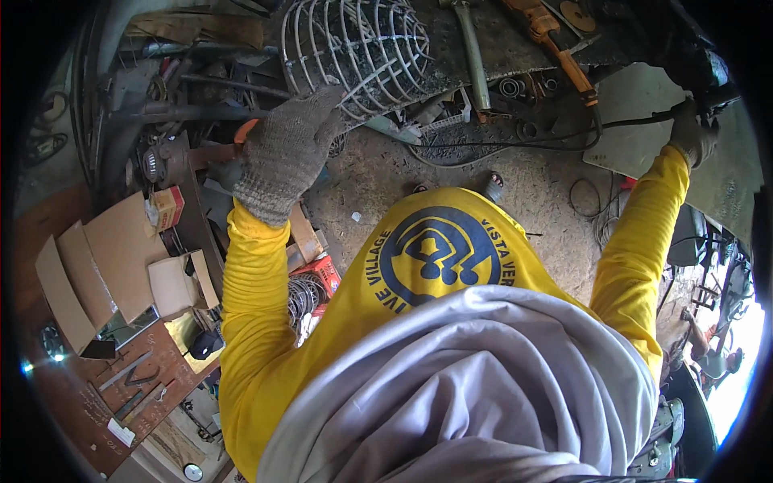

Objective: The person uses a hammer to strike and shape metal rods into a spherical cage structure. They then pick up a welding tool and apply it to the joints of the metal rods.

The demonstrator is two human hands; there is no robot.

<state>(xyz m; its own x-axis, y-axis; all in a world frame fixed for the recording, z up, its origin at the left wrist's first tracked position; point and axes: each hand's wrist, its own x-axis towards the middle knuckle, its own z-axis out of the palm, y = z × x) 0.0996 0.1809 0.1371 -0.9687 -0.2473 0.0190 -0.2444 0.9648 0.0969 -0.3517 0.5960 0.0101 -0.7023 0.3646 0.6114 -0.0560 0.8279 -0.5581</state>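
A dome-shaped cage of bent metal rods [354, 56] lies on the dark workbench [527, 60] ahead of me. My left hand [294, 141], in a grey-brown knitted glove, is at the cage's near left edge. Its fingers are closed together, and what they grip is hidden. An orange piece [244, 130] shows beside that glove's outer edge. Far to the right, my right hand [694, 135] wears a similar glove. It is closed at a dark object [713, 76] by the bench's right end, where shadow hides the grip. A black cable [636, 121] runs to this hand.
On the bench lie a hammer [473, 60] and an orange power tool [555, 52]. A metal sheet [632, 121] slopes at the right. Cardboard boxes [125, 249] and a wire coil [306, 298] are on my left. Cables [596, 201] trail over the floor [362, 193].
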